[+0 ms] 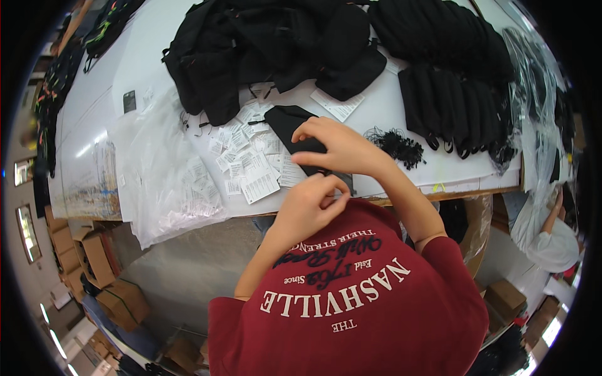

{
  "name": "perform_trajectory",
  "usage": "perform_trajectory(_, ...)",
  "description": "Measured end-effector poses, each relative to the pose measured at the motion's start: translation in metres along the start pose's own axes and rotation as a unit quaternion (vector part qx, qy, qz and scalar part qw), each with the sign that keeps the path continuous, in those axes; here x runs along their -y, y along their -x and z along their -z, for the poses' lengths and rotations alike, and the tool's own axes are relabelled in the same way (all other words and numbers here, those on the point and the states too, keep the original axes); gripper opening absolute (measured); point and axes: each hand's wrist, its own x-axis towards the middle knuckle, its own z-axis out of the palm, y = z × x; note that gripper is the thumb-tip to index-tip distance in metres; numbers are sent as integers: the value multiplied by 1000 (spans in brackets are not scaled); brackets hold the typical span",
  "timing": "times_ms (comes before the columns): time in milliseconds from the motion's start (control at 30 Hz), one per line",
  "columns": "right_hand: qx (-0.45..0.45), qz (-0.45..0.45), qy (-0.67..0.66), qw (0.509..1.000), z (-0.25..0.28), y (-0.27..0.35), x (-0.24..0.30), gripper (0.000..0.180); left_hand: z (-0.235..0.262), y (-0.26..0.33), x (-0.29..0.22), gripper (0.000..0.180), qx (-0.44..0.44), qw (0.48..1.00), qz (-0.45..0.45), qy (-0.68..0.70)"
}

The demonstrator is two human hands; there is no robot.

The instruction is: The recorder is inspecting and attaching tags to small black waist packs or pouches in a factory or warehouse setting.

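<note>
A narrow black fabric piece (287,123), perhaps a pouch, lies on the table in front of me. My right hand (338,147) is over its right side, thumb and fingers apart, with no held thing showing between them. At the near end of the same piece, by the table's edge, my left hand (313,199) has its fingers curled in; whatever they hold, if anything, is too small to make out. White printed paper tags (258,178) lie scattered left of the black piece. To the right of my right hand is a heap of thin black cords (396,146).
A large pile of black fabric pieces (269,44) covers the table's far middle. Rows of similar pieces (454,106) lie at right, beside clear plastic (533,88). A plastic bag of tags (169,182) overhangs the front edge at left. Cardboard boxes (123,302) stand below; another person (552,241) is at far right.
</note>
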Motion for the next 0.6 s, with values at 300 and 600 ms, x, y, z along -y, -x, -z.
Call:
perform_trajectory(300, -58, -100, 203, 972, -42, -7, -40, 23, 50, -3, -83, 36, 52, 958, -277, 57)
perform_trajectory(600, -194, -164, 52, 966, 3, 19, -32, 17, 88, -13, -139, 27, -37, 827, -552, -93)
